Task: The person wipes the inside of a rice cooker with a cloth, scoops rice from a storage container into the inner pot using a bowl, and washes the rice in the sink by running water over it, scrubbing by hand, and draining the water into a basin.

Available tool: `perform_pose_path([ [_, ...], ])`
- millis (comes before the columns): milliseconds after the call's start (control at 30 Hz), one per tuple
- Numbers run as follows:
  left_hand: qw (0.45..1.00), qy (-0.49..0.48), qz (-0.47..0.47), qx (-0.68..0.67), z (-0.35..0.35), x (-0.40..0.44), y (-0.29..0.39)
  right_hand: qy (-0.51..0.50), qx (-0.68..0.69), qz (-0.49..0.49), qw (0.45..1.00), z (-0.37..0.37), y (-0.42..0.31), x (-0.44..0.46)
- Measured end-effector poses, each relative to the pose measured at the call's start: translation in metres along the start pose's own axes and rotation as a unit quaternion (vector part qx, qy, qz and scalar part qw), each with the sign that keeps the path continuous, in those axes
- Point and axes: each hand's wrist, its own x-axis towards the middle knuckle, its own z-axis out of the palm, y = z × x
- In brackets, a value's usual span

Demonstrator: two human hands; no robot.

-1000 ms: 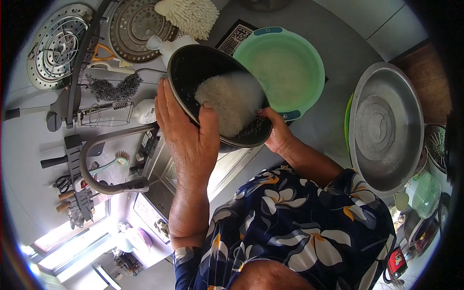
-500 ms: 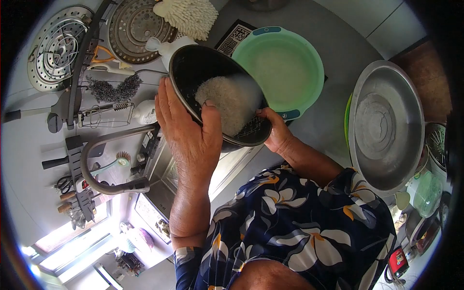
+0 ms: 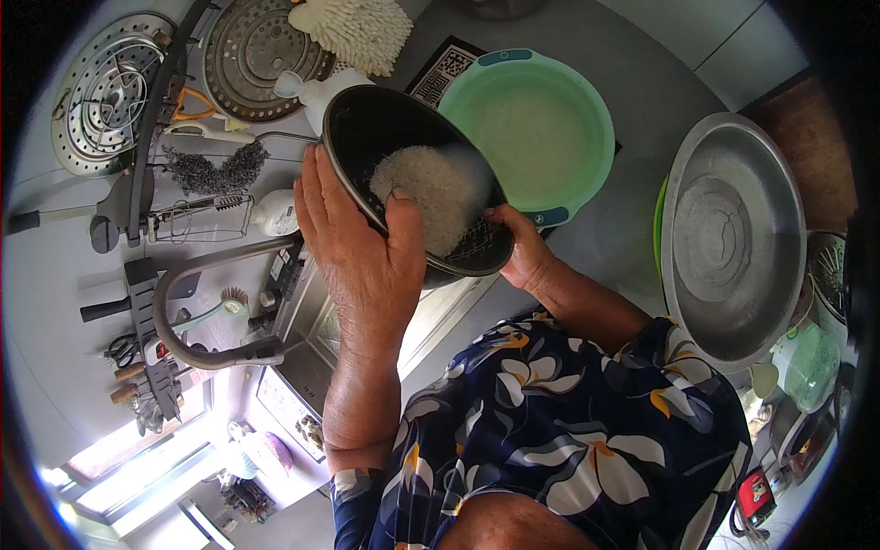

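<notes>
A dark round pot [image 3: 353, 124] is tilted between both hands, its inside facing the camera. Pale grains like rice [image 3: 426, 192] lie heaped in it, partly blurred by a whitish haze. My left hand [image 3: 362, 243] grips the pot's left side, thumb over the rim and fingers along the outer wall. At the pot's lower right, my right hand [image 3: 524, 247] holds the rim with its thumb on top. Just beyond the pot, a light green basin [image 3: 600, 137] holds cloudy liquid.
A curved faucet [image 3: 165, 284] reaches over the sink at left. Steamer plates [image 3: 266, 55] and utensils hang on the left wall. At right stands a large metal basin [image 3: 674, 247]. A patterned mat [image 3: 445, 73] lies beside the green basin.
The left hand and its thumb have shifted slightly right at the pot's rim. The pot stays tilted in nearly the same place, still held by both hands.
</notes>
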Motion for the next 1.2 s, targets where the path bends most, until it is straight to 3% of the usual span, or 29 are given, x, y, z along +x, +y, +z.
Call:
perform_pose_path([
  [1200, 1.000, 0.009, 0.012, 0.021, 0.009, -0.001, 0.001, 0.009, 0.016, 0.012, 1.000, -0.007, 0.005, 0.007],
])
